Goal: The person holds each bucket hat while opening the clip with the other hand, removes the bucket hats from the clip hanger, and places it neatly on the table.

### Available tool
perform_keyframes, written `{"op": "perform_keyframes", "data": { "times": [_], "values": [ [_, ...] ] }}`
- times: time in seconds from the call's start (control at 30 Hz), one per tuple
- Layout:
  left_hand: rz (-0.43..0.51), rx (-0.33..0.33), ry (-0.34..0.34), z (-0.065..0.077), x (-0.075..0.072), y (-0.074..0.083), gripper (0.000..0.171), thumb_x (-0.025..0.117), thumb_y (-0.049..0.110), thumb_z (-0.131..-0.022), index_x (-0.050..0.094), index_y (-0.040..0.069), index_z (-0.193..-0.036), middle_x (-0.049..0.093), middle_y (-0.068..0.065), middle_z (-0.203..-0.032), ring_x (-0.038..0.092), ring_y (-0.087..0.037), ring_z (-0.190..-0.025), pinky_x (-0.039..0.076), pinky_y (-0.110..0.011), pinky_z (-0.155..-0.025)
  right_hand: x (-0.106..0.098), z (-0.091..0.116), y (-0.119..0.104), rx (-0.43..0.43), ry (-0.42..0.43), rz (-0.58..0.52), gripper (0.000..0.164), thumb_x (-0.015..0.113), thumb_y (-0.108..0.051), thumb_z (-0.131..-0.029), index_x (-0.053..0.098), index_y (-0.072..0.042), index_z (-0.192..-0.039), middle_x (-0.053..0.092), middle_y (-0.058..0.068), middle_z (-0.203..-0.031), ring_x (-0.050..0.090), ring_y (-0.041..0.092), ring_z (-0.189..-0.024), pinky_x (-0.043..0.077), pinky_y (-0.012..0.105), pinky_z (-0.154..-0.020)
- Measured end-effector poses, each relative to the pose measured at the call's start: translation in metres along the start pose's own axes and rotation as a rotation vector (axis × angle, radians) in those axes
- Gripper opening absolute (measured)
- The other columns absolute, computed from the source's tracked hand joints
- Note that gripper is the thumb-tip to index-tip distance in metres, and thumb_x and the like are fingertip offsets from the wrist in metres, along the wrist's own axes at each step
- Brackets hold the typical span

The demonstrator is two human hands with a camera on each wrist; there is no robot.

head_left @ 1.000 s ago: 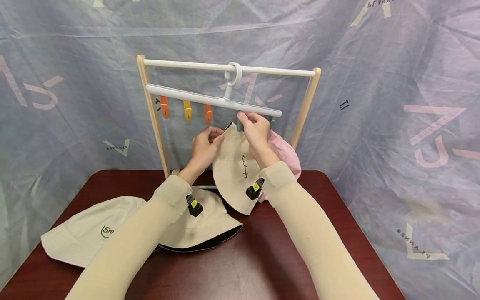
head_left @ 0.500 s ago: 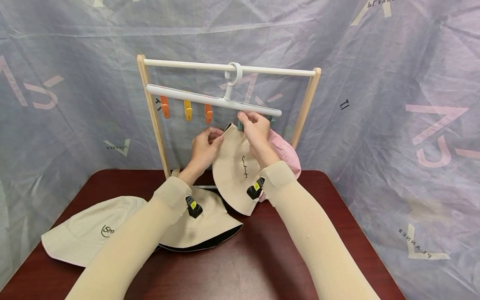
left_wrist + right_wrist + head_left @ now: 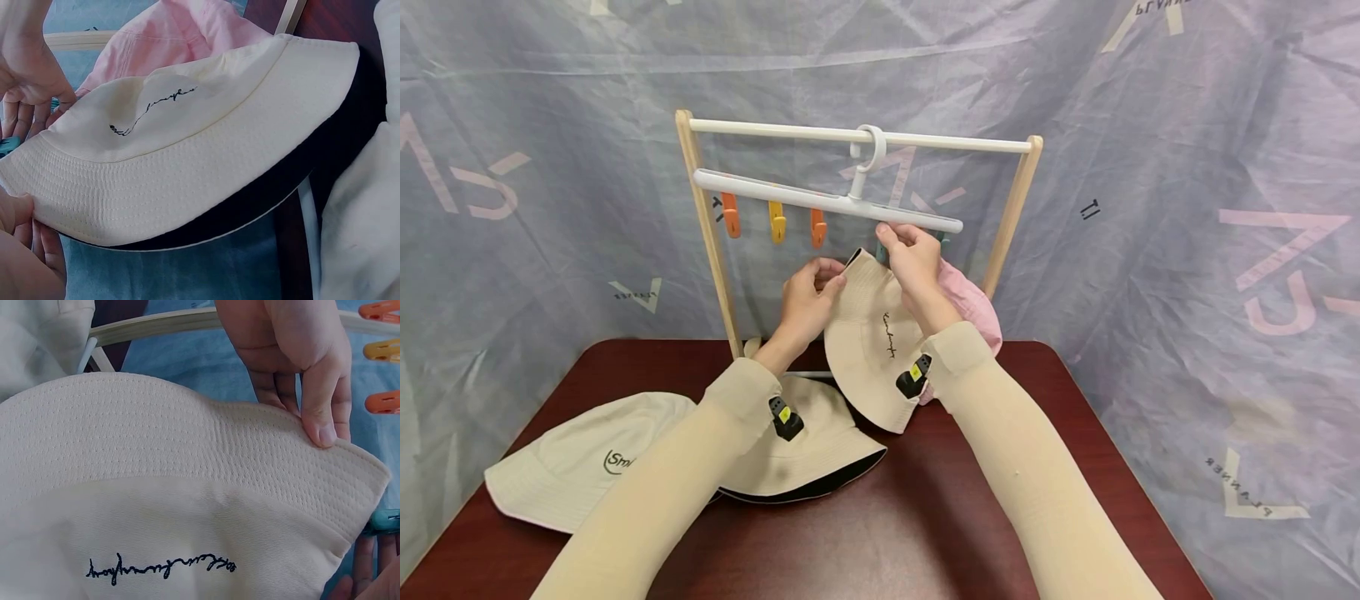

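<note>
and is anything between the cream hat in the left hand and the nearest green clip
Nothing visible: the green clip sits at the edge of the cream hat; whether it grips the hat is unclear.

Black cursive embroidery runs across the crown of the cream bucket hat held up in the middle; it appears upside down in the right wrist view, and its words cannot be made out with certainty. On the off-white bucket hat at left, dark letters read "Smi" beside a curved stroke, the rest hidden by the left sleeve. The grey backdrop cloth bears "PLANNER" in flipped print at lower right, a small dark "T.I", and large pink characters, not surely legible.
</note>
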State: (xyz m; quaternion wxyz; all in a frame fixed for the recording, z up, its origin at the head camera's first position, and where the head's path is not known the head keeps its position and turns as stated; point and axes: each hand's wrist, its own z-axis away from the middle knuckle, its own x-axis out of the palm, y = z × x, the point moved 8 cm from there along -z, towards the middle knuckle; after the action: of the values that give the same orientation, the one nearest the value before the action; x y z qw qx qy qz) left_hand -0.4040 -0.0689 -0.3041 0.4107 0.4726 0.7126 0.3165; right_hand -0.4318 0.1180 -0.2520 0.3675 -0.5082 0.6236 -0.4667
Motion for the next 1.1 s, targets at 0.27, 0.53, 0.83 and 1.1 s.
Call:
{"op": "perform_keyframes", "data": {
  "times": [0.27, 0.53, 0.83, 1.1],
  "values": [
    [0.002, 0.002, 0.008, 0.001, -0.001, -0.001, 0.016, 0.070, 0.019, -0.105, 0.072, 0.011, -0.119, 0.074, -0.008, -0.114, 0.068, -0.023, -0.106, 0.055, -0.038, -0.094, -0.003, -0.003, -0.001, -0.023, 0.015, -0.006, 0.027, 0.076, -0.019, -0.100, 0.077, 0.002, -0.116, 0.070, -0.004, -0.090, 0.062, 0.006, -0.087, 0.051, 0.018, -0.076],
    [0.020, 0.001, 0.012, 0.002, -0.001, -0.002, 0.017, 0.070, 0.018, -0.105, 0.072, 0.010, -0.119, 0.074, -0.008, -0.113, 0.068, -0.023, -0.105, 0.054, -0.038, -0.094, -0.008, -0.004, 0.000, -0.037, 0.011, 0.012, 0.026, 0.076, -0.019, -0.100, 0.077, 0.002, -0.115, 0.070, -0.004, -0.091, 0.062, 0.007, -0.088, 0.050, 0.019, -0.078],
    [0.039, 0.017, 0.006, 0.003, -0.002, -0.002, 0.016, 0.070, 0.017, -0.105, 0.071, 0.010, -0.119, 0.073, -0.008, -0.114, 0.067, -0.023, -0.105, 0.053, -0.037, -0.094, -0.012, -0.007, 0.002, -0.035, 0.004, 0.014, 0.027, 0.075, -0.020, -0.101, 0.077, 0.002, -0.117, 0.071, -0.001, -0.097, 0.063, 0.008, -0.093, 0.051, 0.021, -0.083],
    [0.056, 0.010, 0.001, 0.004, -0.002, -0.004, 0.016, 0.069, 0.018, -0.106, 0.071, 0.010, -0.119, 0.072, -0.008, -0.115, 0.067, -0.023, -0.106, 0.053, -0.039, -0.096, -0.014, -0.006, 0.003, -0.037, 0.000, 0.006, 0.029, 0.075, -0.021, -0.102, 0.076, 0.002, -0.119, 0.073, 0.002, -0.099, 0.065, 0.010, -0.096, 0.052, 0.023, -0.086]
  ]
}}
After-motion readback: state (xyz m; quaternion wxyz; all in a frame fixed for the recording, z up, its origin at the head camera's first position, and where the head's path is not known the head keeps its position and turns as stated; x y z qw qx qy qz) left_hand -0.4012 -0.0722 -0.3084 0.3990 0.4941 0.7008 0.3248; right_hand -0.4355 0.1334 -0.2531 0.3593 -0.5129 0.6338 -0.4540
